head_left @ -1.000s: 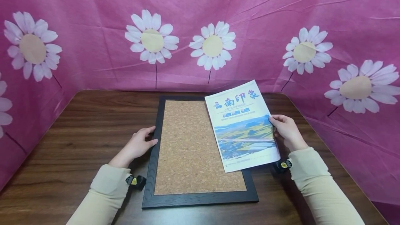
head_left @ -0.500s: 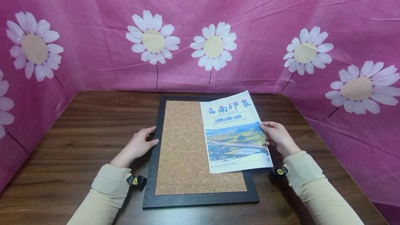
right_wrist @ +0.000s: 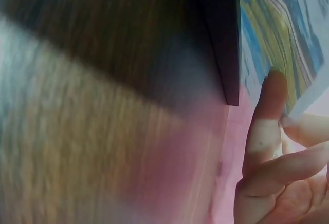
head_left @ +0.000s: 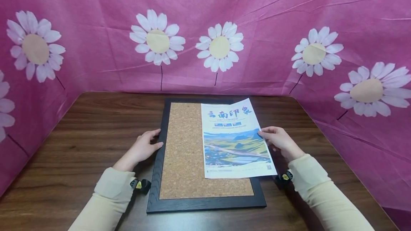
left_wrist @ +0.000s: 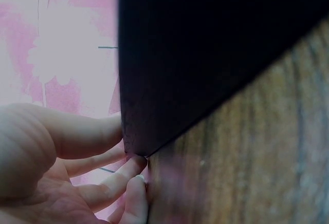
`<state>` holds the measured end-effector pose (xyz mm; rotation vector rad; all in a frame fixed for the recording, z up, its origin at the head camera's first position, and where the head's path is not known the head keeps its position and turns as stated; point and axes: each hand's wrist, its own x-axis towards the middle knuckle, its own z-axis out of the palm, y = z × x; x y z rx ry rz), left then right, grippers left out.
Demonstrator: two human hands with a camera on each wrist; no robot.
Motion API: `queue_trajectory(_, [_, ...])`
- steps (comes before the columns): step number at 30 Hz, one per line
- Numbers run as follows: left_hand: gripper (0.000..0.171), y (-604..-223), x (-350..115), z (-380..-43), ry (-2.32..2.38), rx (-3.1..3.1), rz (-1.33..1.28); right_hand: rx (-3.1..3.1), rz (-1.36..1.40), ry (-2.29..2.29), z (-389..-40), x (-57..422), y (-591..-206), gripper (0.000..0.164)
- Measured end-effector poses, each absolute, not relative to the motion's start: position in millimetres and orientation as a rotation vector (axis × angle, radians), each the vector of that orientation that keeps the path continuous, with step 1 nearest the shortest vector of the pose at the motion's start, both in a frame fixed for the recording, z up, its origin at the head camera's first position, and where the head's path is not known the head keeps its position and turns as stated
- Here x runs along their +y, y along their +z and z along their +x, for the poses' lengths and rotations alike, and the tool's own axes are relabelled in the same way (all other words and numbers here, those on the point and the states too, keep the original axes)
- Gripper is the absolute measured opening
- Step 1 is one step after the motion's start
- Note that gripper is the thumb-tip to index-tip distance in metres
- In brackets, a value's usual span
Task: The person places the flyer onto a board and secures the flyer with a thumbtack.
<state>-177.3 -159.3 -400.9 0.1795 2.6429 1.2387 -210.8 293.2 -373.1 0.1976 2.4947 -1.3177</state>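
A cork board (head_left: 179,159) with a black frame lies flat on the wooden table. At its left side, my left hand (head_left: 142,150) holds the frame's edge, with the thumb (left_wrist: 85,134) and fingers meeting the black edge (left_wrist: 134,136) in the left wrist view. My right hand (head_left: 278,141) pinches the right edge of a printed poster (head_left: 236,149) between thumb and fingers. Blue lettering heads the sheet above a landscape of fields and hills. It overlaps the right part of the cork and the right side of the frame, covering them there. Its top right corner tilts up.
The brown wooden table (head_left: 96,124) shows on both sides of the board. Behind and beside it hangs a pink cloth (head_left: 266,38) printed with white daisies. Each wrist carries a small black camera (head_left: 141,185) at the sleeve cuff.
My right hand has brought the poster leftward and lower over the cork board, and the sheet has turned more upright. The left hand and the board have stayed in place.
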Motion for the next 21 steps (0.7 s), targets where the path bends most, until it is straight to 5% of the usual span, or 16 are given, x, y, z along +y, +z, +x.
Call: queue_trajectory(21, [0.057,-399,-158,-177,1.235,2.647,0.176,2.347,0.023,-1.375,-215,264,-385,0.039])
